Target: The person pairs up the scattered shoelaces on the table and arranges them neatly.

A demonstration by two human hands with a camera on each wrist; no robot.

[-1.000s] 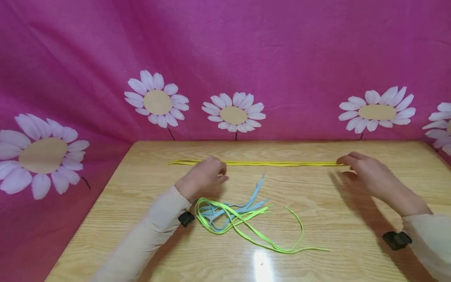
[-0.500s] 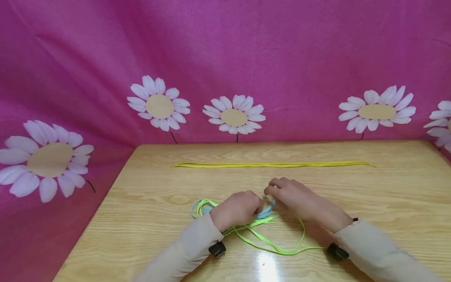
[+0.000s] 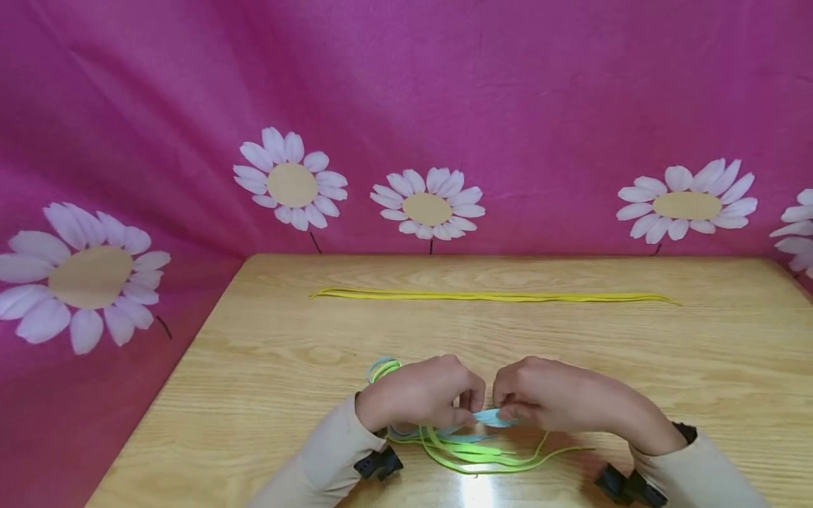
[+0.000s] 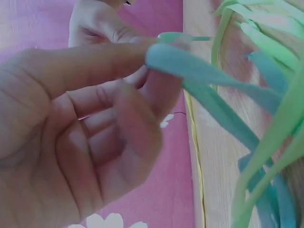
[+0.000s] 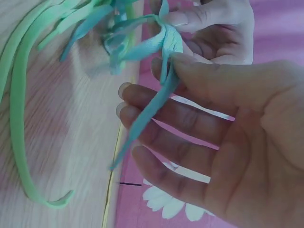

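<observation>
Between thumb and fingers, my left hand point(image 3: 432, 391) pinches a flat light-blue shoelace point(image 3: 492, 418). My right hand point(image 3: 565, 395) pinches the same blue lace a short way to the right, its other fingers loosely bent in the right wrist view. One tip of the blue lace point(image 5: 147, 114) hangs past the right thumb. Below the hands lie neon-green shoelaces point(image 3: 527, 464), tangled with more blue lace, partly hidden behind the left hand. In the left wrist view, a loop of blue lace point(image 4: 204, 73) runs from the fingertips toward the green strands point(image 4: 280, 137).
A yellow shoelace point(image 3: 495, 296), folded into long strands, lies straight across the back of the wooden table point(image 3: 267, 339). Behind the table hangs a pink cloth point(image 3: 546, 106) printed with white daisies. Both wrists carry black camera mounts point(image 3: 379, 463).
Both hands have left the yellow shoelace at the back and come together over the tangle nearer the front. Each now pinches the blue shoelace, and the green strands have shifted slightly.
</observation>
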